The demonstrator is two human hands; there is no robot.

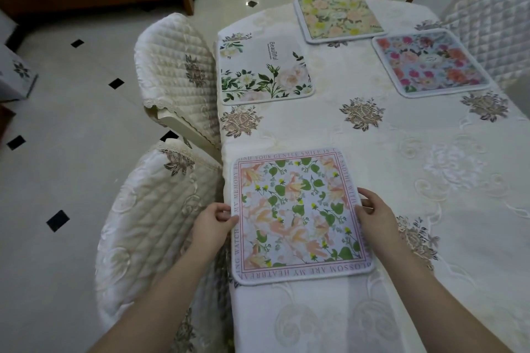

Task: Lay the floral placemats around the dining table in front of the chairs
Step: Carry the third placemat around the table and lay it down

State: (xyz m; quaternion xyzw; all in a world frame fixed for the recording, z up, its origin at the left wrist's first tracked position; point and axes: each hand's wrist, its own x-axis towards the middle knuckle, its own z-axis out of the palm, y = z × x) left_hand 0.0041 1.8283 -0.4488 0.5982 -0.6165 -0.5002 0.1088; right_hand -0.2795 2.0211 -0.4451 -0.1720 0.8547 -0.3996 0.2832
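At lower centre, the left hand point(210, 225) and right hand point(374, 213) pinched opposite edges of the placemat point(298, 215) lettered "BLOSSOM ARE MY", while the upper-left mat point(265, 71) read "Beautiful".

My forearms run out of frame at the bottom. Left hand point(210, 225): fingertips tucked under the near placemat point(301, 218), so I can't see them. Its border lettering is partly covered by the right hand point(374, 213). Far-right chair point(493, 23) is cropped by the edge. Small script under the "Beautiful" mat point(265, 71) logo is too tiny to read.
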